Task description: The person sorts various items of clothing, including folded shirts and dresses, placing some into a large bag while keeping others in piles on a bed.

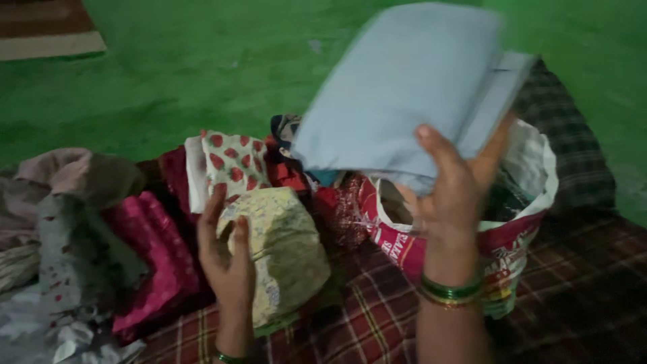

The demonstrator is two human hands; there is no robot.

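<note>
Right hand (pixel 453 195): raised, fingers and thumb closed on one edge of a folded blue cloth (pixel 404 94), held in the air above an open sack (pixel 519 236); cloth blurred, tilted, a loose flap showing at its right edge.

Left hand (pixel 226 253): low, fingers curled round a pale floral bundle (pixel 286 253), thumb on its front; bundle resting on a checked blanket (pixel 377 317).

Behind the bundle: strawberry-print cloth (pixel 229 165), folded, leaning against red cloth (pixel 286 172). To the left: pink cloth (pixel 151 259), then a grey heap (pixel 60 229) (contents hard to tell apart). Beyond: green floor (pixel 202 61).

Risks, as judged: blue cloth gripped at one edge only, so likely to fan open or slide out if swung; sack mouth soft and sagging, so liable to fold shut or tip under a dropped load; floral bundle held one-handed (loosely rolled, by the look), so apt to unroll if lifted.
</note>
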